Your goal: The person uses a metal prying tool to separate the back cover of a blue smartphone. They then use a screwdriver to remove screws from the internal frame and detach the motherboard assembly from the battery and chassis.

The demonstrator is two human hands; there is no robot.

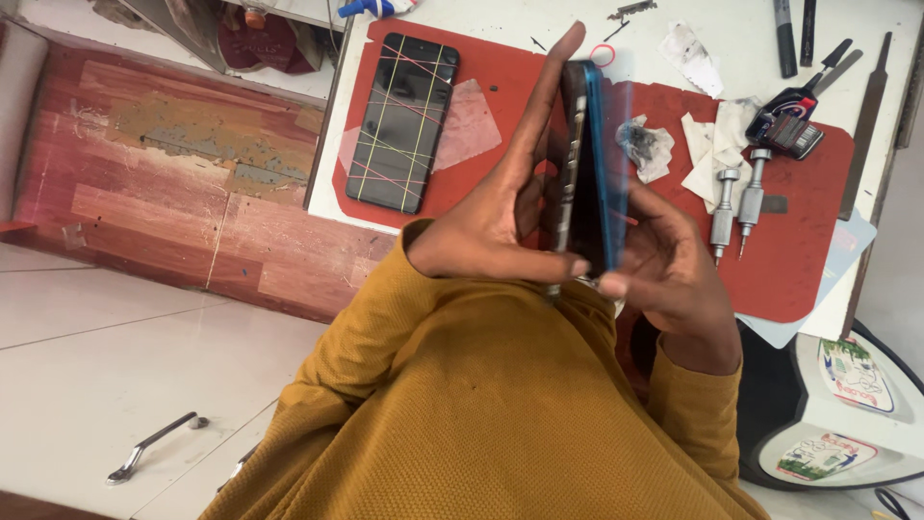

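A blue-backed phone [589, 164] is held edge-on between both hands, above a red work mat [799, 260]. My left hand [500, 207] presses flat against its left face, with a finger stretched up past its top end. From the right, my right hand [664, 270] grips its lower part, thumb at the bottom edge. Both arms wear mustard-yellow sleeves [462, 395]. The screen side of the held phone is hidden.
On the mat's left lies a black phone [404, 120] bound with coloured rubber bands, beside a clear film [470, 125]. Right of the hands are two metal screwdrivers [736, 207], crumpled tissues [647, 146], a dark hand tool [789, 123], a file [866, 125] and pens [785, 39]. A white drawer front with a handle [154, 445] is lower left.
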